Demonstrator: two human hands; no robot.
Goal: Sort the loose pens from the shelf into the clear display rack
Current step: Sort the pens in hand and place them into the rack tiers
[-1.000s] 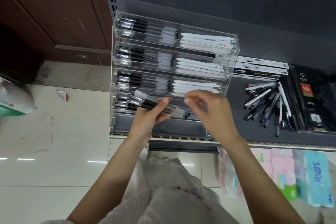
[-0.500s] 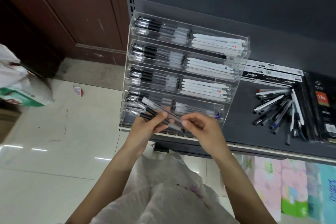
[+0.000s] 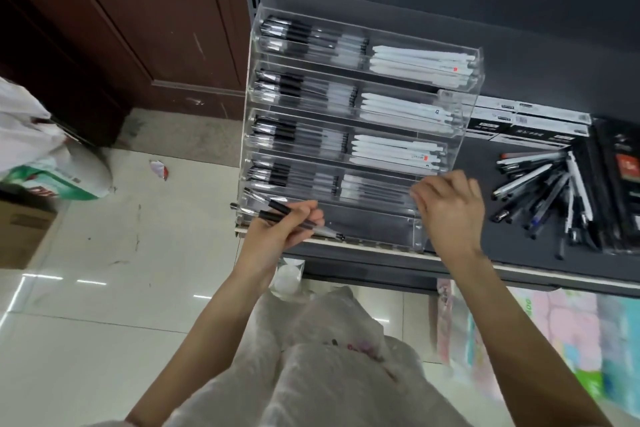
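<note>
Right hand [image 3: 450,208] now off pens [image 3: 277,213]

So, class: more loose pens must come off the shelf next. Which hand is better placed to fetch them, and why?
Right. The right hand holds nothing and sits beside the loose pens; the left hand grips a bundle of pens.

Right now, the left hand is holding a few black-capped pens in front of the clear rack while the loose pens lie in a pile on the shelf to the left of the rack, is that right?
Not quite: the head view shows the loose pens piled on the shelf to the right of the rack, not the left. The left hand does hold a few black-capped pens in front of it.
</note>
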